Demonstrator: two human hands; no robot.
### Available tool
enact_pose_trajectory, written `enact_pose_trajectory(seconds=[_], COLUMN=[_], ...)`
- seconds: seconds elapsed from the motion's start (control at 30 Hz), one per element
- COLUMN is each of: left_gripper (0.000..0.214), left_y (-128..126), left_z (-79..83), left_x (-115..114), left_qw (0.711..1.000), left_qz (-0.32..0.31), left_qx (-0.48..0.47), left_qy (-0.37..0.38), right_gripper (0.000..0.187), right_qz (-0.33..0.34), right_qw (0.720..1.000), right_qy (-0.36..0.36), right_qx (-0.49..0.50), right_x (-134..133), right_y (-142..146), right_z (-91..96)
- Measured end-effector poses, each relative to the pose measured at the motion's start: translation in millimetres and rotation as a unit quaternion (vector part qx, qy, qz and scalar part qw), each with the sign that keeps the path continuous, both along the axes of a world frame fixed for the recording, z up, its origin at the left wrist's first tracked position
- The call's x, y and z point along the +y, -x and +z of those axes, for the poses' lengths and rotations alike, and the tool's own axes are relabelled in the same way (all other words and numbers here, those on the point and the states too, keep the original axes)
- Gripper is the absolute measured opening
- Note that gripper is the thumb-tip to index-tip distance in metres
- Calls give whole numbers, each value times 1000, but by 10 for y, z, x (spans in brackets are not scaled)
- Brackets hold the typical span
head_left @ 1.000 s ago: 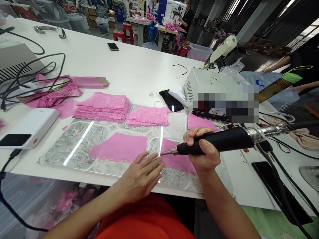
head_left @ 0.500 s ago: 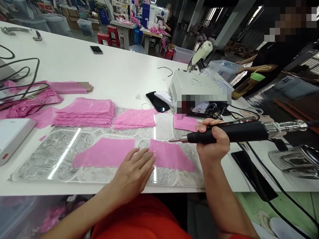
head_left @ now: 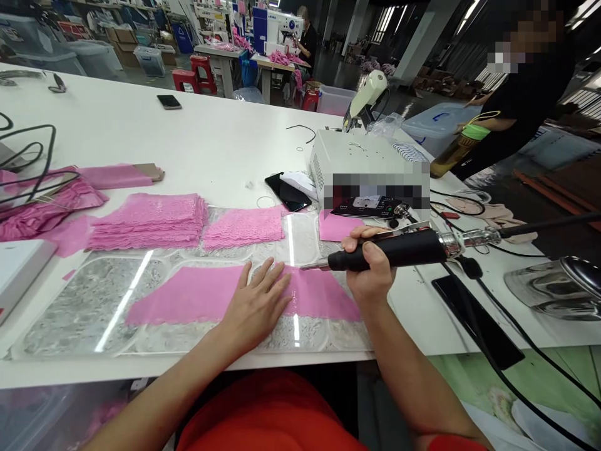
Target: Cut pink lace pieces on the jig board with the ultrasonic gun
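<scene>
Left fingers (head_left: 263, 274) spread wider than before on pink fabric (head_left: 192, 291), right fingers (head_left: 375, 255) clasping black tool (head_left: 408, 250), tip (head_left: 316, 265) closer

White table (head_left: 225, 150): bright, fairly even
Marbled mat (head_left: 70, 313): two narrow glare streaks, left and right
Far hall (head_left: 436, 75): dim, with bright slanting strips
Grey box (head_left: 352, 150): front pixelated
Shiny canister (head_left: 539, 288): bright highlights

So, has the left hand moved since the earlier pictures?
Yes: the left hand has moved forward, away from the person's body, and now lies closer to the near edge of the shorter pink stack.
</scene>
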State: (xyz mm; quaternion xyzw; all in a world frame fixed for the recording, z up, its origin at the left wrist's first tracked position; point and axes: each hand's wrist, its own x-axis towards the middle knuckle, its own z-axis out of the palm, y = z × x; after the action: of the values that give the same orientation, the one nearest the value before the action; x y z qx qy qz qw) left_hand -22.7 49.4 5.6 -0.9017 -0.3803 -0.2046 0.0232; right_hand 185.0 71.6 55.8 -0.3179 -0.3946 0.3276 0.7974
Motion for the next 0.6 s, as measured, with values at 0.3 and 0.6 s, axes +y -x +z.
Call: enact_pose_trajectory(seconds=[0.3,0.6], left_gripper=[34,34], left_y=[-9,-9], left_z=[-20,-37], left_x=[-9,-8], left_qw=[1000,1000], left_qz=[5,8], left_qx=[-5,-3], left_qy=[-1,-6], right_gripper=[8,7], right_qz=[5,-1], right_qw=[1000,999], right_qy=[4,-8], right_qx=[-23,-42], right_x=[19,33], right_y=[27,42], right_z=[-31,-20])
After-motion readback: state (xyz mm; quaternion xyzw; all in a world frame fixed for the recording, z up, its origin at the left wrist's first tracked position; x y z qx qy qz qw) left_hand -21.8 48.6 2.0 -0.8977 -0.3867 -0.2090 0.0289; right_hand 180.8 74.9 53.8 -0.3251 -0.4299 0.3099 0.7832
